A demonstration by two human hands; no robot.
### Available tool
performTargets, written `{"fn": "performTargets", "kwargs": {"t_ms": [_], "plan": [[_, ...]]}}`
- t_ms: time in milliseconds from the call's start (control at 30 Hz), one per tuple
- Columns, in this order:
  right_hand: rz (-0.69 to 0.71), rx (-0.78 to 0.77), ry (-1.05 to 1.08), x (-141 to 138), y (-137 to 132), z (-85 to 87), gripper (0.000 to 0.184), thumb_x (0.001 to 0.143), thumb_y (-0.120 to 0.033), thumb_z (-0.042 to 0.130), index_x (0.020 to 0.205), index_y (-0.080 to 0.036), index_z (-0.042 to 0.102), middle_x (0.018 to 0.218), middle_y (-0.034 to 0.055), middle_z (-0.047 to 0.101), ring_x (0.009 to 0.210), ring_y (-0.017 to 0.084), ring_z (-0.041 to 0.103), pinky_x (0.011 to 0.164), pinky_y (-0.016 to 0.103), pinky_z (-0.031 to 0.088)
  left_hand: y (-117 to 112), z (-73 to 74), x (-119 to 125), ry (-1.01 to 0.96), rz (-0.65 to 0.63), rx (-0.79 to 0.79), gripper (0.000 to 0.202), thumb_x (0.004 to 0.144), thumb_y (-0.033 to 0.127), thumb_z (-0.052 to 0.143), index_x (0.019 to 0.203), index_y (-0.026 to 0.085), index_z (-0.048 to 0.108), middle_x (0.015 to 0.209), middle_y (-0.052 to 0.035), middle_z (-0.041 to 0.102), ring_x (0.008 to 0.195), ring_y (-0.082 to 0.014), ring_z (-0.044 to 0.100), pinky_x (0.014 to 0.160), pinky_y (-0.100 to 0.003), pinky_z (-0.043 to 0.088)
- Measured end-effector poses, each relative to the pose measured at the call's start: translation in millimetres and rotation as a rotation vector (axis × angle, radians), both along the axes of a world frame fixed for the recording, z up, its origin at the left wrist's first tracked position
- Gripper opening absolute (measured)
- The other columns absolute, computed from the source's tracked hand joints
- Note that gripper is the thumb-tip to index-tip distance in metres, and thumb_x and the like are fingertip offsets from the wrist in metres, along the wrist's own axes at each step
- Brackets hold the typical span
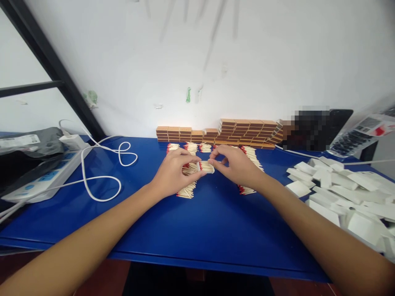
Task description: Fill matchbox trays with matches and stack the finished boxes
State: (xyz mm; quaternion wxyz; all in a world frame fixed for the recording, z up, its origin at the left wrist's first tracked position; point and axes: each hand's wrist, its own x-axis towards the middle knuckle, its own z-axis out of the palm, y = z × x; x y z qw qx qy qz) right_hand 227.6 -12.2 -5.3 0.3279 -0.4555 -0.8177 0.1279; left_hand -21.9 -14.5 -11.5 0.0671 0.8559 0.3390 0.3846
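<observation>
Between my hands is a small white matchbox tray point(211, 170) with red-tipped matches point(204, 165) lying in it. My left hand point(174, 170) grips its left end between thumb and fingers. At the tray's upper right edge, the thumb and forefinger of my right hand point(234, 164) come together in a pinch; what lies between them is too small to tell. Loose matches point(186, 191) lie in piles under and beside my left hand. Another long pile of matches point(251, 156) runs beneath my right hand, partly hidden by it.
Brown matchboxes point(247, 129) are stacked along the wall at the back of the blue table point(203, 230). Many empty white trays point(339, 189) are heaped at the right, near a dark phone-like object point(338, 127). A power strip point(46, 174) and looping white cable point(84, 181) lie at left.
</observation>
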Motion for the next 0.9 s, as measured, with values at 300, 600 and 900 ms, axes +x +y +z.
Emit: {"fn": "performTargets", "kwargs": {"t_ms": [300,600,900], "plan": [[-0.127,0.140,-0.202,27,20,-9.8,0.018,0.100,-0.037,0.065,0.101,-0.022,0.074,0.103,0.0120,0.078,0.103,0.032,0.064,0.092,0.048,0.052,2,3.4,0,-0.015,0.223,0.001,0.028,0.085,0.037,0.094,0.107,0.023,0.083,0.103,-0.0052,0.083,0.101,-0.0271,0.074,0.096,-0.046,0.057],[-0.149,0.206,-0.536,11,30,-30.6,0.050,0.114,-0.041,0.038,0.148,-0.022,0.069,0.158,0.0204,0.058,0.144,0.041,0.043,0.112,0.060,0.042,1,5.1,2,-0.023,0.276,-0.014,0.028,0.084,0.035,0.095,0.106,0.023,0.083,0.104,-0.0041,0.085,0.102,-0.0270,0.075,0.099,-0.046,0.056],[-0.143,0.177,-0.400,13,36,-35.7,0.040,0.112,-0.040,0.045,0.130,-0.019,0.074,0.142,0.0195,0.066,0.137,0.038,0.048,0.111,0.056,0.043,5,0.0,1,-0.026,0.263,0.003,0.027,0.084,0.035,0.095,0.105,0.023,0.083,0.103,-0.0035,0.085,0.102,-0.0273,0.075,0.097,-0.046,0.057]]}}
